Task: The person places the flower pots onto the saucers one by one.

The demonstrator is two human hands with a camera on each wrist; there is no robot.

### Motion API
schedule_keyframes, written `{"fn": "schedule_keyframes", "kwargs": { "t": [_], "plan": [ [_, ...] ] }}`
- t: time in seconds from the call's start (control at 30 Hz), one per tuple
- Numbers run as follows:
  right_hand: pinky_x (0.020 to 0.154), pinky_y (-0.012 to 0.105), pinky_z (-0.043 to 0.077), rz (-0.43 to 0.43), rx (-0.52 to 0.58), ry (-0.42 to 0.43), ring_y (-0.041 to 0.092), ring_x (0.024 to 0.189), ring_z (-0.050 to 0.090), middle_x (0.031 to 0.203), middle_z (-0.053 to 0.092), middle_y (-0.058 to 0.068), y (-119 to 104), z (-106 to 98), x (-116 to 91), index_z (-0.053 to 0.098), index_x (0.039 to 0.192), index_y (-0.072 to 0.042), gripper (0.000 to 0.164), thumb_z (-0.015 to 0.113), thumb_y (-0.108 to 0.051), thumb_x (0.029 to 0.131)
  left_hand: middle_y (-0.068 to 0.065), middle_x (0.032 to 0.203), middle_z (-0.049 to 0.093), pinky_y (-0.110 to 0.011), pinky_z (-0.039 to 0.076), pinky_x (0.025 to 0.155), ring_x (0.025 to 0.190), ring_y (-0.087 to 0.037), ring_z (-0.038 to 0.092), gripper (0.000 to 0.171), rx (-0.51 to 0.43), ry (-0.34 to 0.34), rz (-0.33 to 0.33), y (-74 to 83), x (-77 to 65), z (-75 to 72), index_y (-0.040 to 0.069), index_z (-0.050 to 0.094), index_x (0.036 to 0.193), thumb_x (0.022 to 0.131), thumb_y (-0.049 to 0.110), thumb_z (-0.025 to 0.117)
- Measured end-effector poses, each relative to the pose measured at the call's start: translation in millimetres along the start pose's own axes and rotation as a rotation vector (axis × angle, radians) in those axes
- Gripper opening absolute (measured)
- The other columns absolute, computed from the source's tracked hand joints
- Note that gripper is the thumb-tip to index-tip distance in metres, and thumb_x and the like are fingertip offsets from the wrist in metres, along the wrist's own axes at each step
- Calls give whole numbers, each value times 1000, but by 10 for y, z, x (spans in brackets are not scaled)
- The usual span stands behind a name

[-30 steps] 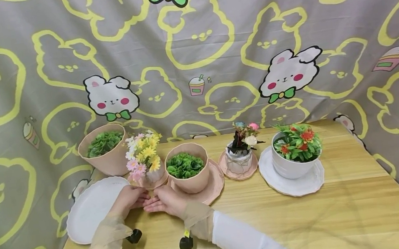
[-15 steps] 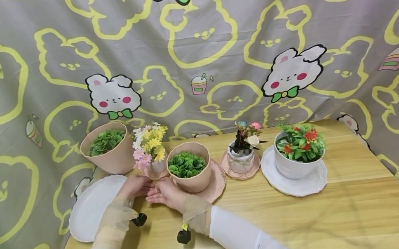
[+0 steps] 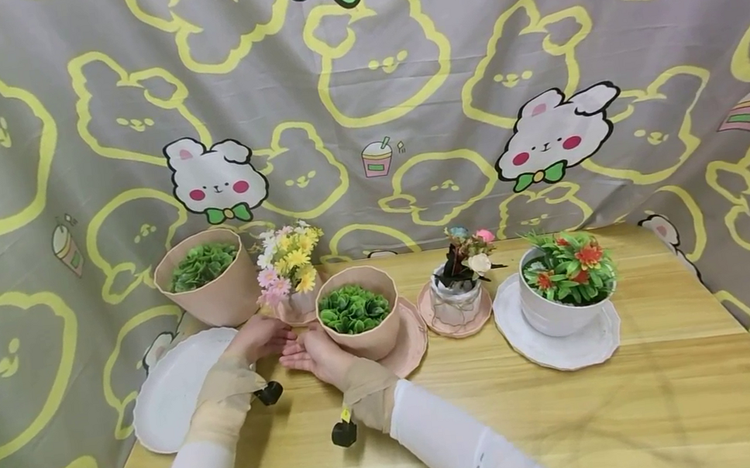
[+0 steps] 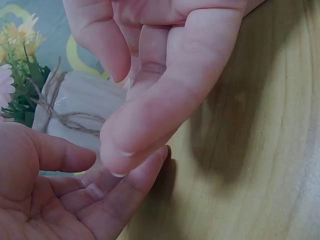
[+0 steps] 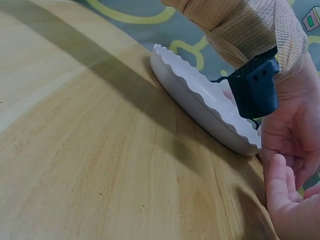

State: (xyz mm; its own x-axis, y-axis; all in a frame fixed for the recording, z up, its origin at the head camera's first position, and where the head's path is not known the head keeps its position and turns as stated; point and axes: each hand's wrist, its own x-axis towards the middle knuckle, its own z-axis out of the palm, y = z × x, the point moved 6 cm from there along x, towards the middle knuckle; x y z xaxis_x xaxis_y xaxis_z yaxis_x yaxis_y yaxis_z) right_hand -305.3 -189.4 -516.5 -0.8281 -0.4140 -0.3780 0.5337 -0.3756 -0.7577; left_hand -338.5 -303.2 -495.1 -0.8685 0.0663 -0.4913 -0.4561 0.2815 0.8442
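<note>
five potted plants (image 3: pixel 354 311), five saucers (image 3: pixel 172 388), two hands (image 3: pixel 316 354)

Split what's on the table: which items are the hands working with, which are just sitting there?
In hand:
left hand
right hand
daisy pot on a small pink saucer, hands at its base

Lying about:
empty white plate
tilted pink pot
pink pot on saucer
small twine-tied flower pot
white pot on white plate

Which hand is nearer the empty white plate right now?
Left. The left hand sits right at the empty white plate rim; the right hand lies farther off, beside the pink pot of green leaves.
</note>
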Motion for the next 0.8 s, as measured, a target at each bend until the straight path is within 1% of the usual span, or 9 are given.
{"fn": "schedule_keyframes", "kwargs": {
  "t": [0.1,0.17,0.3,0.4,0.5,0.57,0.63,0.73,0.8],
  "plan": [
    [94,49,55,-15,3,6,30,78,67,78,56,13,-4,-9,10,40,131,13,44,34,11,88,-4,83,68,-24,57,70,74,-11,65,40,8,9,1,12,13,10,-21,42,128,98,6,40],
    [92,49,56,-19,-13,4,27,74,66,78,56,13,6,-10,2,41,130,12,41,35,9,90,-3,82,68,-24,57,69,73,-10,65,40,23,17,6,11,6,9,-20,44,127,99,8,42],
    [87,47,58,-29,-88,-33,30,76,68,78,57,12,31,32,-77,44,129,9,36,37,6,94,-2,83,69,-24,57,71,73,-9,65,40,61,-4,44,5,-47,3,-19,46,126,100,12,43],
    [85,45,59,-24,-138,-80,30,78,69,77,58,11,53,75,-178,44,130,7,38,38,5,93,-3,85,69,-25,58,74,74,-9,66,40,77,-37,80,5,-128,3,-20,46,125,100,12,43],
    [84,43,60,-21,-162,-117,25,73,68,76,59,11,72,86,-277,45,129,6,40,41,7,89,-4,86,70,-26,59,76,75,-9,67,40,88,-55,109,8,-237,-1,-21,47,124,101,12,42],
    [82,42,60,-26,-173,-137,21,68,66,76,60,11,84,74,-332,46,126,4,38,42,7,88,-3,87,70,-27,59,76,76,-9,67,40,84,-58,112,0,-311,8,-20,46,124,101,13,42],
    [80,41,61,-34,-187,-160,19,65,65,76,60,10,99,50,-392,48,123,4,34,43,5,89,-4,90,70,-27,60,76,77,-8,67,41,92,-65,116,-18,-385,31,-20,45,126,102,14,42],
    [79,40,61,-27,-207,-196,19,66,66,77,61,9,133,-15,-502,50,122,5,32,45,3,90,-8,98,70,-28,60,77,78,-9,67,43,95,-78,113,-78,-480,107,-20,42,129,102,13,42],
    [80,41,61,-17,-215,-216,19,68,67,78,62,9,151,-76,-597,50,122,6,32,45,1,91,-10,100,69,-28,60,77,79,-10,67,44,102,-92,109,-138,-531,173,-21,41,130,101,12,43]
  ]
}}
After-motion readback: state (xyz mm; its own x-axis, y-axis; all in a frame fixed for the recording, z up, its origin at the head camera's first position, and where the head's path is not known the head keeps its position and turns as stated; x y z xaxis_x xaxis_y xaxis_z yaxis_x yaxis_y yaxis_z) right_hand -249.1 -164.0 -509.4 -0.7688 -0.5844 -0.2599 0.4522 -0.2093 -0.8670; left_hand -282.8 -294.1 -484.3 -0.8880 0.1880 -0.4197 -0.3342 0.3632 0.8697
